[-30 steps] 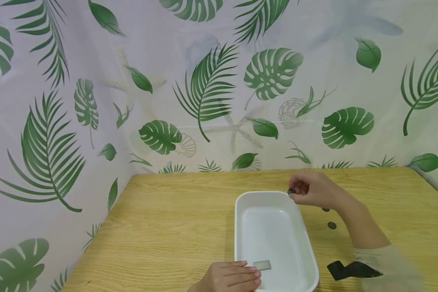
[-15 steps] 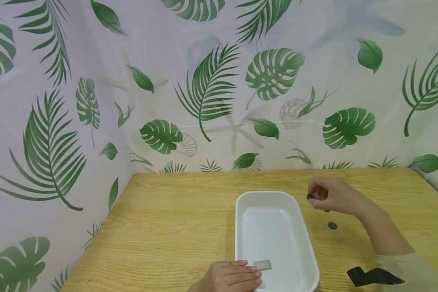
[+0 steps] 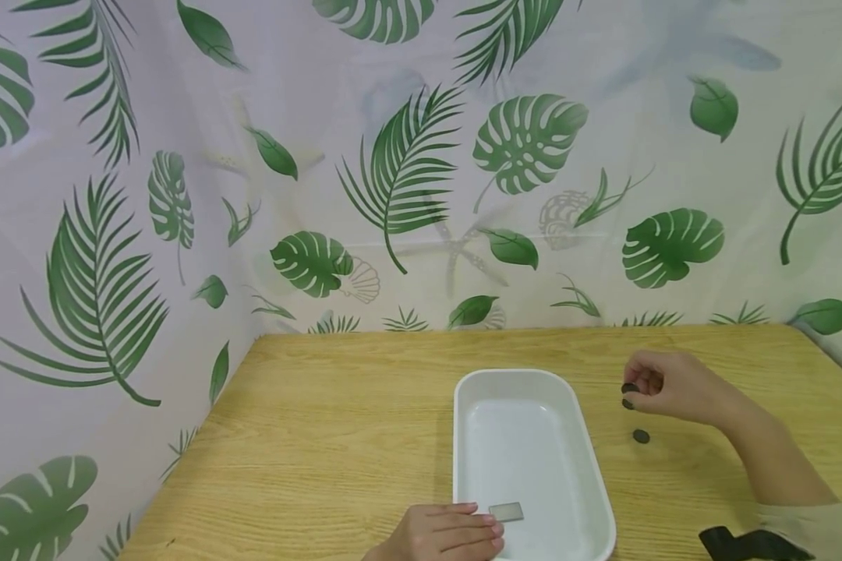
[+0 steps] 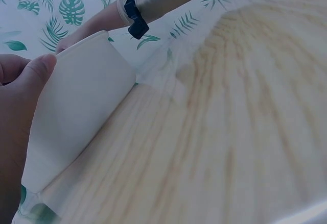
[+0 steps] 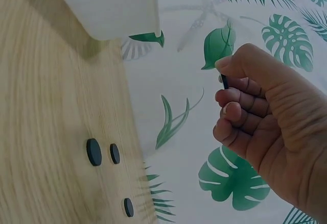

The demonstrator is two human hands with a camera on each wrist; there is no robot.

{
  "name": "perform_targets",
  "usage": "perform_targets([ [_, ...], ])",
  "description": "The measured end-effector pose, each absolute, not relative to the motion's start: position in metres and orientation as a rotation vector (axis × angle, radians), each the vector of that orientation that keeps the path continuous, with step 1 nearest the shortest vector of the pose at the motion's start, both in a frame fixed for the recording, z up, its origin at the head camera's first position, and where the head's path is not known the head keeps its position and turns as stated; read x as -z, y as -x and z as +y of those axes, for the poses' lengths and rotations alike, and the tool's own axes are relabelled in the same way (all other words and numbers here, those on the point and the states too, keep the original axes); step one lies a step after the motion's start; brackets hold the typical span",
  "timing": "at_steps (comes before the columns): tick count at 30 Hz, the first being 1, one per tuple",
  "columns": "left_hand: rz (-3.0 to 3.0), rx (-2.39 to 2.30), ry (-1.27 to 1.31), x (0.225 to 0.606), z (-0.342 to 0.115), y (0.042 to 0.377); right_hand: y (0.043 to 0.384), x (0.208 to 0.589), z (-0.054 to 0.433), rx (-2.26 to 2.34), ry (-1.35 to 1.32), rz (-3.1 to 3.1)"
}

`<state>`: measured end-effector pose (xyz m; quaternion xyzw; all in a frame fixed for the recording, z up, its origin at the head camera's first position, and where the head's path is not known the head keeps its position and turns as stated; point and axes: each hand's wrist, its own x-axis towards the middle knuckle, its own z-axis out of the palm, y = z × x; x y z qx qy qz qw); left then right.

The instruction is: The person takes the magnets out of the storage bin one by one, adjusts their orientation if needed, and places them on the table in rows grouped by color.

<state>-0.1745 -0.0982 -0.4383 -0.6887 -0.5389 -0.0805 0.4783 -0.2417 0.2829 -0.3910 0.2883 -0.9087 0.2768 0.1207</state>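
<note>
Between thumb and fingers, my right hand [image 3: 673, 386] pinches a small flat black disc [image 5: 225, 81], raised above the table. Below that hand, a dark disc [image 3: 627, 403] and another disc [image 3: 641, 436] lie on the wood to the right of a white rectangular tray [image 3: 465, 436]. The right wrist view has three black discs [image 5: 93, 152] on the table. My left hand [image 3: 449, 534] grips the tray's near left rim, its fingers over the inner side and its thumb [image 4: 41, 71] against the outer wall. A small grey rectangular piece [image 3: 507, 512] lies in the tray by the left fingertips.
The wood-grain table [image 3: 323, 436] ends at a leaf-printed white cloth [image 3: 421, 195] behind and to the left. A black strap [image 3: 744, 544] shows at the right sleeve. The tray's raised wall [image 4: 82, 101] stands between the two hands.
My right hand has moved right, from the tray's far right corner to above the discs on the table, still pinching its disc. The left hand and the tray have stayed put.
</note>
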Motion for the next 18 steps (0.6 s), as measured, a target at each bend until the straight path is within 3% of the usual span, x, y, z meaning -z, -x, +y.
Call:
perform_targets([
  [12,-1.351,0.226,1.685,0.469,-0.101,0.183,0.237,0.400,0.306,-0.756,-0.787,-2.685],
  [18,-1.367,0.246,1.688,0.459,-0.100,0.178,0.235,0.408,0.317,-0.741,-0.744,-2.718],
])
